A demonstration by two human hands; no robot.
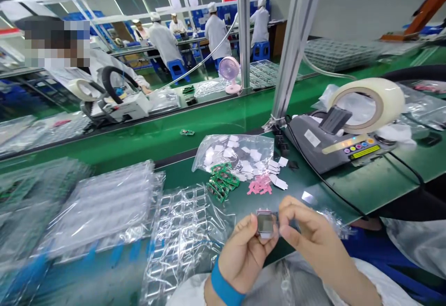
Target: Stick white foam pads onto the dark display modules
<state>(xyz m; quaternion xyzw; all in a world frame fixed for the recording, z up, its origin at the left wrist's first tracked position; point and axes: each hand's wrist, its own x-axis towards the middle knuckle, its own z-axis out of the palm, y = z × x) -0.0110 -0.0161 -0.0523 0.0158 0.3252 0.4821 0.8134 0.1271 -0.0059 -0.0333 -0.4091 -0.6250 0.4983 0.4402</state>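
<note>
Both my hands hold a small square screen module (pixel 265 223) low in the middle of the view. My left hand (pixel 244 252), with a blue wristband, grips its left edge with thumb and fingers. My right hand (pixel 310 234) pinches its right edge. Just beyond them on the green bench lie a pile of small green circuit boards (pixel 222 180), some pink tabs (pixel 259 186) and white slips (pixel 277 171) spilling from a clear bag (pixel 233 153).
Clear plastic trays (pixel 104 208) cover the bench at left. A tape dispenser machine (pixel 334 143) with a big tape roll (pixel 369 103) stands at right, cables trailing. Beyond is a green conveyor belt (pixel 209 120) and a pink fan (pixel 230 74). Several workers in white stand at the back.
</note>
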